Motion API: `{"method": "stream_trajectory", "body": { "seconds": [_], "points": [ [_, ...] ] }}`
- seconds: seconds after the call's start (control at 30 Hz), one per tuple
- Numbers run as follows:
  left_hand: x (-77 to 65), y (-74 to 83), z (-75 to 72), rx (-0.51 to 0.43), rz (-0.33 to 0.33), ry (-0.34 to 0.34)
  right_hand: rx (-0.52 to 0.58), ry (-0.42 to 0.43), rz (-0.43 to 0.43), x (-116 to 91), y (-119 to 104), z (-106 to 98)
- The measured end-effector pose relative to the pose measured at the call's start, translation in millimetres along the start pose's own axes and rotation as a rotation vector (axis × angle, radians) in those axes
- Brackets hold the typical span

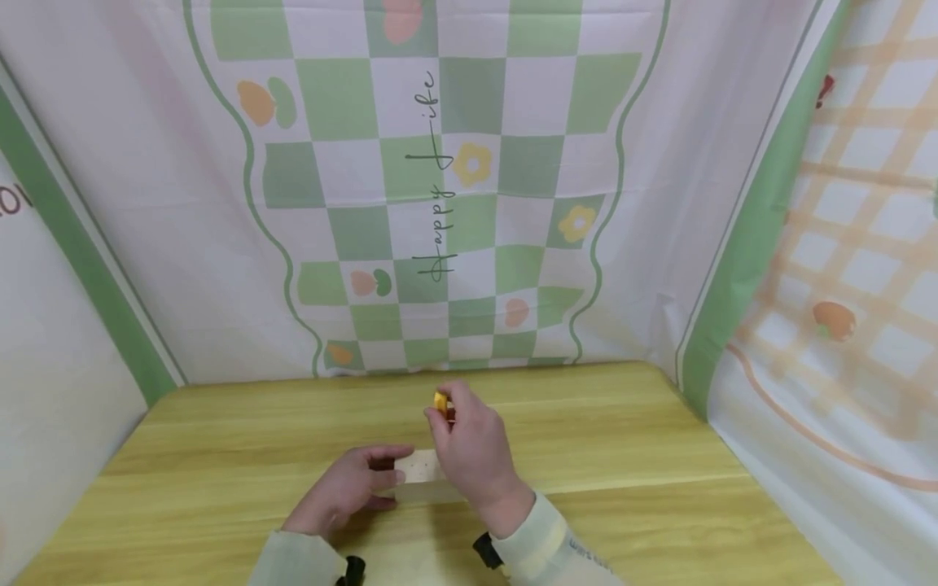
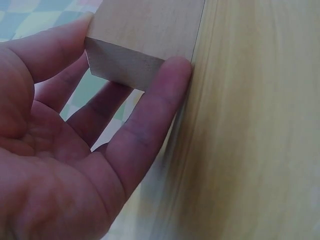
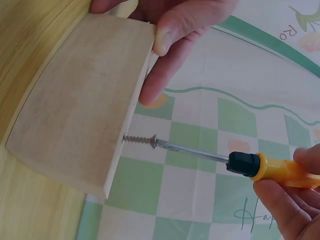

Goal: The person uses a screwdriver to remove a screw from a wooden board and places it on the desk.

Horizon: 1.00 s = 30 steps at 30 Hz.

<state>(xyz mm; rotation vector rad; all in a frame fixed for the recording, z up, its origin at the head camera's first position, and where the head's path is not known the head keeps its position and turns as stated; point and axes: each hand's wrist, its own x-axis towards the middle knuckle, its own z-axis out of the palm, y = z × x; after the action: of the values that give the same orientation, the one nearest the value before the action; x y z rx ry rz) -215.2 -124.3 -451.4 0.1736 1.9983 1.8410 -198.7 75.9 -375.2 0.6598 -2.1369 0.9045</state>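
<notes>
**Exposed screw (image 3: 139,140) could lean or slip**

At lower left of centre in the head view, the left hand (image 1: 352,487) grasps the end of the wooden block (image 1: 418,466); its fingertip hold looks light, so turning force might twist the block. Further right, most of the screw's thread shows, so sideways pressure could tilt it, or the screwdriver (image 3: 192,151) might skid off its head.

The block rests on the worktop (image 1: 623,439) at lower centre, its left end between the left hand's fingers. The right hand (image 1: 476,443), gripping the screwdriver's yellow handle (image 3: 272,170), is above it.
</notes>
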Motion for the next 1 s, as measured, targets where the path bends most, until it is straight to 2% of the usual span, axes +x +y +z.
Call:
{"method": "stream_trajectory", "body": {
  "seconds": [0.13,0.23,0.3,0.4,0.5,0.6,0.7,0.87,0.93,1.0],
  "points": [
    [-0.3,0.5,-1.0,-0.004,0.003,-0.003,-0.001,0.030,-0.050,0.3,0.3,3.1],
    [-0.8,0.5,-1.5,-0.007,0.006,-0.005,0.020,0.010,-0.100,1.5,0.9,3.4],
    [-0.9,0.4,-1.6,-0.009,0.008,-0.006,0.055,-0.053,-0.122,3.6,3.8,0.9],
    [-0.6,0.5,-1.1,-0.002,0.005,0.001,0.178,-0.218,-0.107,9.4,13.3,-8.0],
    [-0.2,1.0,-0.1,0.013,0.000,0.012,0.331,-0.386,-0.027,17.9,24.8,-19.3],
    [-0.1,1.0,1.1,0.014,-0.001,0.018,0.423,-0.450,0.051,21.5,31.4,-24.3],
    [0.0,0.2,2.1,0.010,0.007,0.017,0.325,-0.358,0.038,16.5,29.0,-20.8],
    [-0.4,-1.3,2.9,0.008,0.021,0.014,-0.049,-0.082,-0.089,4.7,11.8,-9.8],
    [-0.6,-1.8,2.6,0.003,0.022,0.012,-0.129,-0.025,-0.114,2.2,5.8,-5.3],
    [-0.6,-2.3,2.4,-0.006,0.024,0.009,-0.153,0.001,-0.117,0.5,0.8,-1.7]
  ]
}}
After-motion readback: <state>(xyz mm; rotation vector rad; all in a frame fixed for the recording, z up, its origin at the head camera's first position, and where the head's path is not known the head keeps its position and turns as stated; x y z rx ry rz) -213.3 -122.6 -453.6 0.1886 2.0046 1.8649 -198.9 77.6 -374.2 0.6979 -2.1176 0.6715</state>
